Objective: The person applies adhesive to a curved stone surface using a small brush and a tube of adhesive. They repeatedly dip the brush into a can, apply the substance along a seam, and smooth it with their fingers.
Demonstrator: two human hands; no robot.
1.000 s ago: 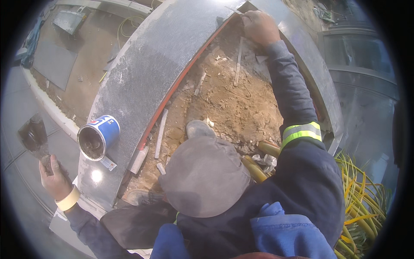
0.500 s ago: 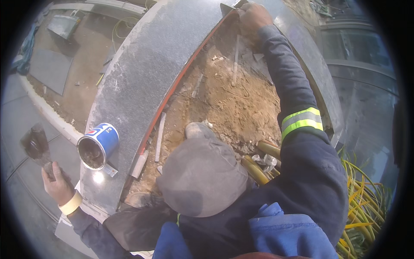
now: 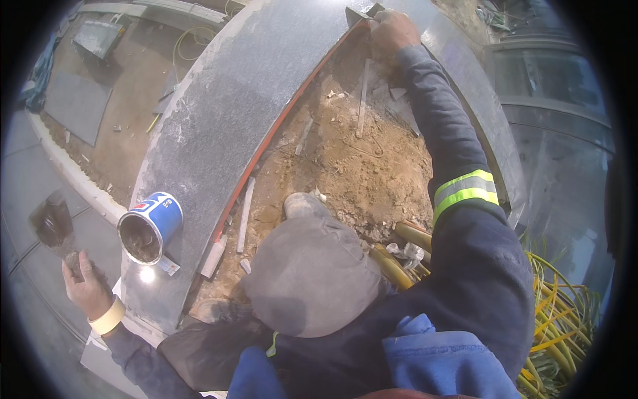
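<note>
My left hand (image 3: pixel 89 292) is closed around the narrow grey end of a dark, glossy, broad-ended tool (image 3: pixel 53 223), held at the left beside the stone ledge. Its exact kind is hard to make out. Near that hand, a blue and white can (image 3: pixel 166 214) lies tilted on the ledge, its mouth towards me, with dark stuff inside. At the far end of the curved grey stone ledge (image 3: pixel 219 113), my right hand (image 3: pixel 393 30) grips a flat, dark, blade-like piece (image 3: pixel 359 13) at the tip of the ledge's red-brown inner edge (image 3: pixel 279 123). My fingers partly hide it.
Inside the ledge lies a dirt bed (image 3: pixel 359 159) with thin strips and rubble. Yellow-brown stalks (image 3: pixel 392 266) and crumpled white scraps (image 3: pixel 410 254) lie by my knee. Long-leaved plants (image 3: pixel 558 312) grow at the right. A grey slab (image 3: pixel 78 106) rests on the ground at far left.
The blade-like piece in my right hand has turned slightly and shows more of its face. My left hand, its tool and the can stay nearly where they were.
</note>
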